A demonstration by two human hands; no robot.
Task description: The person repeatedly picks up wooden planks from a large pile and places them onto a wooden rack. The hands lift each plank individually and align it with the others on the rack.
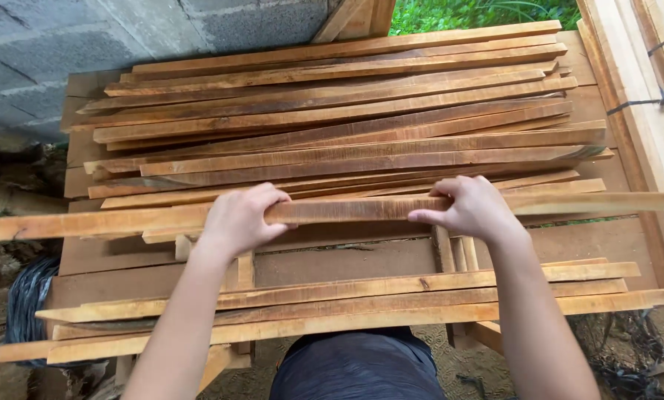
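A long thin wooden slat [347, 210] lies crosswise in front of me, reaching from the left edge of the view to the right edge. My left hand [237, 220] grips it left of its middle and my right hand [471, 208] grips it right of its middle. Beyond the held slat sits a broad pile of several similar reddish-brown slats [347, 126] on a rough wooden bench [347, 261]. Nearer to me, three slats [361, 304] lie side by side along the bench's front edge, under my forearms.
A grey block wall [88, 37] stands at the back left. Pale planks tied with black wire [654, 96] run along the right side. Green plants [480, 11] show at the top. A black coil [25, 296] lies on the dirt at lower left.
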